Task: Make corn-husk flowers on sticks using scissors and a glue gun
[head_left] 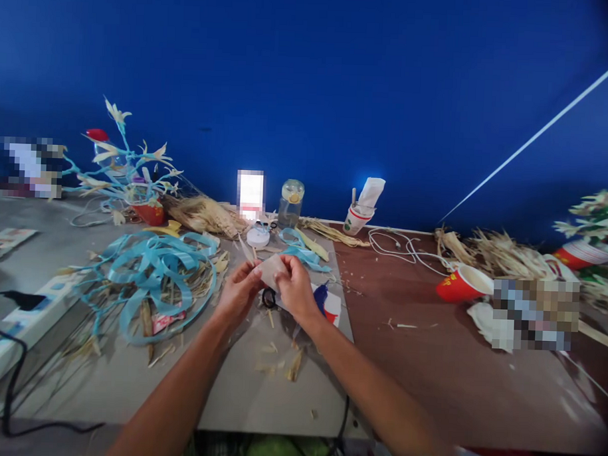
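Above the grey table, my left hand (pixel 241 287) and my right hand (pixel 298 292) meet, fingers pinched on a pale, flat husk piece (pixel 271 269) stretched between them. A thin pale strip (pixel 247 248) sticks up by the left fingertips. Under the hands lies a black ring-shaped handle (pixel 268 297), mostly hidden. A blue, white and red wrapper (pixel 327 302) is partly covered by my right hand. Small husk scraps (pixel 294 366) are scattered below. Just beyond my fingers stands a round white lid (pixel 258 237).
Light-blue ribbon (pixel 170 276) lies looped at left, near a white power strip (pixel 31 325). Behind it, husk flowers on blue stems rise from a red cup (pixel 149 213). A glass jar (pixel 289 207) and a paper cup (pixel 358 219) stand by the blue wall. Another red cup (pixel 462 284) lies tipped at right.
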Demonstrator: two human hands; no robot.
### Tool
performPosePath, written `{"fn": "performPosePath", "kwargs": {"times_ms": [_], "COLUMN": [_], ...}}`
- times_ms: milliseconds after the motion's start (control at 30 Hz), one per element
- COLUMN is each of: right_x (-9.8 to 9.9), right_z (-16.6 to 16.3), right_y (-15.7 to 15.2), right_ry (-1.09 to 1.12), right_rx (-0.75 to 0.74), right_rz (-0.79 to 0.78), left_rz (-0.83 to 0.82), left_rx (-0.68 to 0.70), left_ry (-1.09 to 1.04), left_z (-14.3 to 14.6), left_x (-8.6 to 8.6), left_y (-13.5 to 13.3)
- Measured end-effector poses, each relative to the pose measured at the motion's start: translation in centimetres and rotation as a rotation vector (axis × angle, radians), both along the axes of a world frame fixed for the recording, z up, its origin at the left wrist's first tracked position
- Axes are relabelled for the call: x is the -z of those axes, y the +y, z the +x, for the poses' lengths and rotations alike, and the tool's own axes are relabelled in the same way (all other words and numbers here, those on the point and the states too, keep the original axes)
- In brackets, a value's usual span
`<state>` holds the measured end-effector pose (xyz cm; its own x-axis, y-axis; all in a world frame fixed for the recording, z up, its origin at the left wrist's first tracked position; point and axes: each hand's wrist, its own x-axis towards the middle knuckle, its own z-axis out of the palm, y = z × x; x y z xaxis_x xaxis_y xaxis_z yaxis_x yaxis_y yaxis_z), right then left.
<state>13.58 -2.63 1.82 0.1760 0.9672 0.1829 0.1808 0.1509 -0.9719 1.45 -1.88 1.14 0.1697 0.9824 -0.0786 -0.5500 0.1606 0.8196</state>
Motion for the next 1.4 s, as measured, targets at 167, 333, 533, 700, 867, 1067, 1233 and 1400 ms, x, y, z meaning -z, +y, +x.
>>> {"fn": "performPosePath", "kwargs": {"times_ms": [167,333,533,700,867,1067,1233,1400], "right_x": [-0.4,-0.4,0.4,0.5,0.3,0.7,0.7,0.6], "right_z": [0.4,1.0,1.3,1.3,1.1,0.8,0.8,0.7], "right_y": [-0.2,0.2,0.4,0.4,0.4,0.3,0.2,0.2], "right_ry": [0.058,0.048,0.008,0.062,0.098,0.198,0.202,0.289], "right_rx": [-0.084,-0.179,-0.15,-0.175,-0.157,-0.148,-0.153,-0.155], "right_rz": [-0.039,-0.087,-0.085,-0.131,-0.197,-0.225,-0.206,-0.271], "left_rz": [0.03,0.094,0.046,0.058,0.035,0.081,0.091,0.084], "left_rx": [-0.057,-0.033,-0.004,-0.018,0.022,-0.033,-0.045,-0.027], "left_ry": [0.192,0.277,0.25,0.262,0.265,0.328,0.345,0.327], "left_z": [-0.3,-0.5,-0.3,-0.2,0.0,0.1,0.1,0.1], "left_x": [1.0,1.7,1.4,1.1,0.6,0.6,0.8,0.5], "left_y": [0.4,0.7,0.5,0.4,0.2,0.3,0.3,0.2]}}
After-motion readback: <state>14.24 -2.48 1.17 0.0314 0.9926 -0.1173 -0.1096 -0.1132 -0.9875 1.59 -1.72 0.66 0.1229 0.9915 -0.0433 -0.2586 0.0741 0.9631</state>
